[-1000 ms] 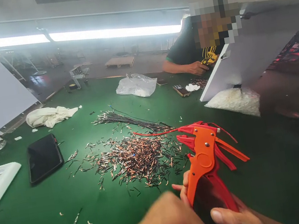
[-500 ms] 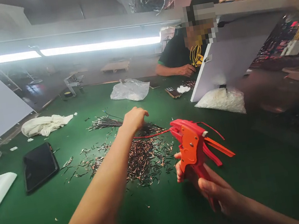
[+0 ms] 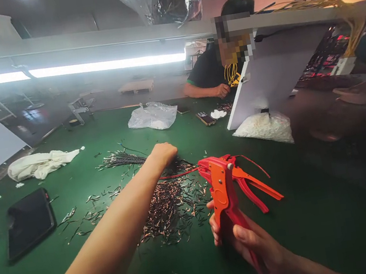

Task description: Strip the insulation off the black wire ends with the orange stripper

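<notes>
Left hand (image 3: 164, 153), near the body a second ago, has extended across the worktop (image 3: 321, 207) and closed over the bundle of black wires (image 3: 121, 158). Right hand (image 3: 253, 242) has turned the orange wire stripper (image 3: 225, 190) more upright.

No text, label or number can be read anywhere.

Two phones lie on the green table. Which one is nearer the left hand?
The small phone beyond the wire bundle, near the co-worker. The large black phone lies farther off, at the table's left, beside the left forearm, not the left hand.
</notes>
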Tool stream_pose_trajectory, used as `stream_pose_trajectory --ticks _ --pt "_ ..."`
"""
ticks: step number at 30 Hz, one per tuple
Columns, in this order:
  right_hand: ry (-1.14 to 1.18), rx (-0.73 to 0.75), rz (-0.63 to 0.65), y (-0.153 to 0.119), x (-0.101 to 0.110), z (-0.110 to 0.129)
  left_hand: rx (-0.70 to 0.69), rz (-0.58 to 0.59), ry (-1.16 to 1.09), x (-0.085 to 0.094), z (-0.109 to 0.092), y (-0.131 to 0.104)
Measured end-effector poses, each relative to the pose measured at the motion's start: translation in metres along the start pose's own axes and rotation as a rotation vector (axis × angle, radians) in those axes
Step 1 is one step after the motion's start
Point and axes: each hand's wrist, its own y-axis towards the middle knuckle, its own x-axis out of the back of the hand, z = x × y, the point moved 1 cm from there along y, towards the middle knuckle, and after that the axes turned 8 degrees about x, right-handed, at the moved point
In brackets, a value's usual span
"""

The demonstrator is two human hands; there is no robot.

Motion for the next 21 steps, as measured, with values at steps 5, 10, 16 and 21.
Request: stream_pose_trajectory --ticks 5,10,16,21 --pt "0.040 0.000 -0.029 -0.0003 -0.0009 -0.0039 -0.038 -0.020 -0.020 -0.0044 -0.0047 0.0018" --pt "0.035 -0.016 -0.034 0.0010 -0.0012 -0.0058 -0.052 -0.046 -0.037 -0.0039 -0.0039 0.0004" --pt "0.044 -0.026 -0.033 0.0020 -0.0038 -0.0018 -0.086 -0.047 -0.019 -0.0031 -0.0001 0.0005" --pt "0.096 -0.064 -0.064 0.0025 -0.0047 -0.0023 -0.117 -0.059 0.014 -0.0092 0.0012 0.0049"
